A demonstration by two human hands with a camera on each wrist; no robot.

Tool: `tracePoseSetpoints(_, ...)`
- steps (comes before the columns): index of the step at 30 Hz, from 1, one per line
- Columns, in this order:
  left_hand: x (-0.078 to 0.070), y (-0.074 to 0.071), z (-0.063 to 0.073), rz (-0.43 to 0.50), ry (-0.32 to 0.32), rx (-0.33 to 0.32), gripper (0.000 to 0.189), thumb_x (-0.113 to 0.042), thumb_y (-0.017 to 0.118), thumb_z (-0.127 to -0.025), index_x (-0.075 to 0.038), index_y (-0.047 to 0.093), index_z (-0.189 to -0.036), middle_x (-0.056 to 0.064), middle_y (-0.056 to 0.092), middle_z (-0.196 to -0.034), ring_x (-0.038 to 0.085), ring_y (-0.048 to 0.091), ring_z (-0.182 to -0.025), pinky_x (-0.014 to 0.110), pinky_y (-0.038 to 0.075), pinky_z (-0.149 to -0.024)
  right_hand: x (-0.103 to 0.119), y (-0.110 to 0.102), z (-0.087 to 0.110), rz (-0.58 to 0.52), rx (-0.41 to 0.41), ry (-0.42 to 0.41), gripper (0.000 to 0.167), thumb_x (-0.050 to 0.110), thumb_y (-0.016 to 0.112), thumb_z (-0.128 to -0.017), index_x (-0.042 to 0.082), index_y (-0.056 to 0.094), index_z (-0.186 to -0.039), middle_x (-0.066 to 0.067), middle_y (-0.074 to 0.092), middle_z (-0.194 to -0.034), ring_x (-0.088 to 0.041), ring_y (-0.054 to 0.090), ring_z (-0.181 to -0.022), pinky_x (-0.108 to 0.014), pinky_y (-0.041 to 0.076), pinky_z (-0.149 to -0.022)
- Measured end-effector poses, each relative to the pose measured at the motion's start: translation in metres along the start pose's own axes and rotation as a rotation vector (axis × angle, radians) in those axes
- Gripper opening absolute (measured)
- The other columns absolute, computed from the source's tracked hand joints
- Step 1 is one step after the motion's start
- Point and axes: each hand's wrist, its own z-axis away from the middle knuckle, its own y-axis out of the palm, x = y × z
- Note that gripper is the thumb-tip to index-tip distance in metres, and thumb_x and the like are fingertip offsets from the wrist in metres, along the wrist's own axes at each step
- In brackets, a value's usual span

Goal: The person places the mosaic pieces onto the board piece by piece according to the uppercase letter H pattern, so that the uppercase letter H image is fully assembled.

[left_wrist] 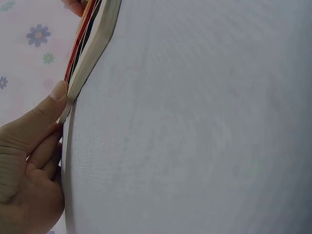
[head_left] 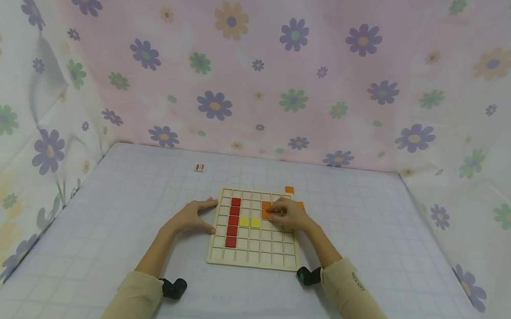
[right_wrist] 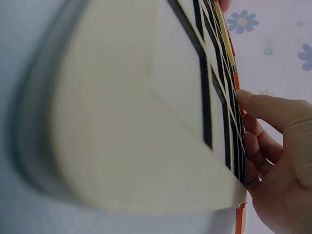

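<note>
A square wooden grid board (head_left: 252, 258) lies on the table. In it, several red tiles (head_left: 233, 220) form a column, with two yellow tiles (head_left: 250, 222) beside it. My left hand (head_left: 190, 217) touches the board's left edge, thumb and fingers spread apart; in the left wrist view the thumb (left_wrist: 53, 97) rests against the rim. Over the board's upper right, my right hand (head_left: 290, 214) pinches an orange tile (head_left: 266, 214) at a cell, just below another orange tile (head_left: 266, 205). Fingers partly hide these cells. In the right wrist view the thumb (right_wrist: 263, 105) meets the orange tile's edge.
One loose orange tile (head_left: 289, 189) lies behind the board, another orange piece (head_left: 300, 205) at its right edge. A small printed card (head_left: 200, 167) lies farther back on the left. Flowered cloth (head_left: 263, 78) walls the table's back and sides.
</note>
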Motion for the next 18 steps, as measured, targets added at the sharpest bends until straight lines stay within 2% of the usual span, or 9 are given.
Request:
tracePoseSetpoints(6,-0.0006,0.0001,-0.0005,-0.001,0.006,0.001,0.087,-0.017,0.087,-0.062,-0.003,0.047,-0.138,0.018,0.035,-0.147,0.032,0.027,-0.139,0.048,0.019,-0.114,-0.0014,0.0026,0.0013,-0.043,-0.042,0.073,0.021,0.006,0.07,-0.083,-0.003,0.07,-0.102,-0.014,0.066,-0.099,-0.022,0.058,-0.088,-0.024,0.049,-0.073)
tracePoseSetpoints(12,-0.0003,-0.0012,-0.0004,-0.026,0.02,-0.004,0.087,-0.018,0.087,-0.062,-0.002,0.047,-0.137,0.019,0.035,-0.146,0.034,0.027,-0.139,0.049,0.019,-0.114,0.0015,0.005,0.0008,-0.059,-0.115,0.153,0.023,0.008,0.073,-0.08,-0.002,0.07,-0.101,-0.014,0.068,-0.097,-0.018,0.062,-0.08,-0.025,0.053,-0.069)
tracePoseSetpoints(14,-0.0002,-0.0011,-0.0005,-0.031,0.018,-0.003,0.087,-0.019,0.087,-0.062,-0.002,0.047,-0.137,0.019,0.034,-0.147,0.034,0.027,-0.139,0.05,0.019,-0.114,0.0023,0.0044,0.0008,-0.057,-0.118,0.166,0.024,0.009,0.074,-0.08,-0.001,0.07,-0.102,-0.013,0.068,-0.096,-0.017,0.062,-0.079,-0.025,0.053,-0.069)
tracePoseSetpoints(18,-0.0005,-0.0008,-0.0003,-0.024,0.007,0.001,0.087,-0.018,0.086,-0.062,-0.003,0.047,-0.138,0.018,0.034,-0.147,0.033,0.026,-0.139,0.049,0.018,-0.114,0.001,-0.0004,0.0,-0.055,-0.149,0.142,0.026,0.012,0.073,-0.082,-0.002,0.069,-0.103,-0.012,0.068,-0.095,-0.013,0.061,-0.078,-0.024,0.052,-0.068)
